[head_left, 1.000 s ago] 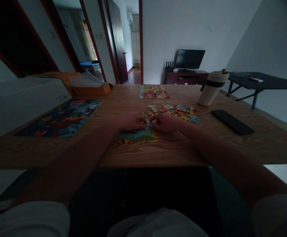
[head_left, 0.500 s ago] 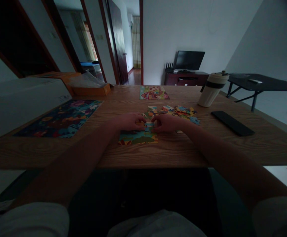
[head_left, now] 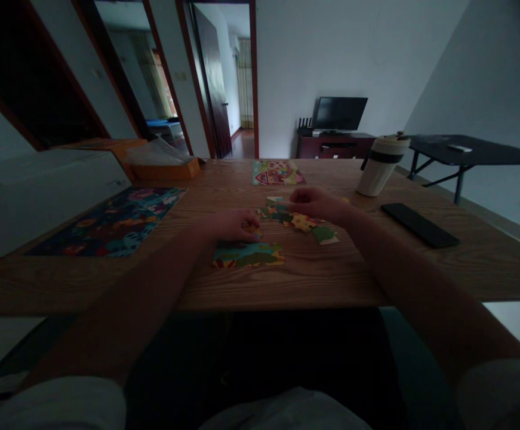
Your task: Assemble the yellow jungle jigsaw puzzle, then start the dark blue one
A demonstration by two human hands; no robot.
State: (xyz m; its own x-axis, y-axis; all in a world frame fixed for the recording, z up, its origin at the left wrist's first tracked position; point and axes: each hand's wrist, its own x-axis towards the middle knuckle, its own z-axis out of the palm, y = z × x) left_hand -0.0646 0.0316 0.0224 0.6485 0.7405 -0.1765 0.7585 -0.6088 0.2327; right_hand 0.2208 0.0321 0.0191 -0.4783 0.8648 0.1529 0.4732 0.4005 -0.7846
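Part of a jigsaw puzzle (head_left: pixel 248 257), blue with green and orange shapes, lies joined near the table's front. My left hand (head_left: pixel 233 226) rests at its upper edge, fingers curled, with a yellowish puzzle piece (head_left: pixel 251 229) between thumb and forefinger. Farther right, my right hand (head_left: pixel 316 202) hovers over the loose pieces, slightly blurred. A bluish puzzle piece (head_left: pixel 283 206) shows at its fingertips. Below that hand lie several loose puzzle pieces (head_left: pixel 303 223), with a green one (head_left: pixel 325 235) nearest me. The right palm and sleeve side hide part of the pile.
A pink picture sheet (head_left: pixel 278 172) lies at the table's far side and a dark blue one (head_left: pixel 116 221) at left, beside a white box (head_left: pixel 49 185) and an orange tray (head_left: pixel 165 169). A tumbler (head_left: pixel 381 167) and a black phone-like slab (head_left: pixel 418 224) are at right.
My right hand has moved up and away from my left hand, and the small blue section between them has left its spot. My left hand has barely shifted.
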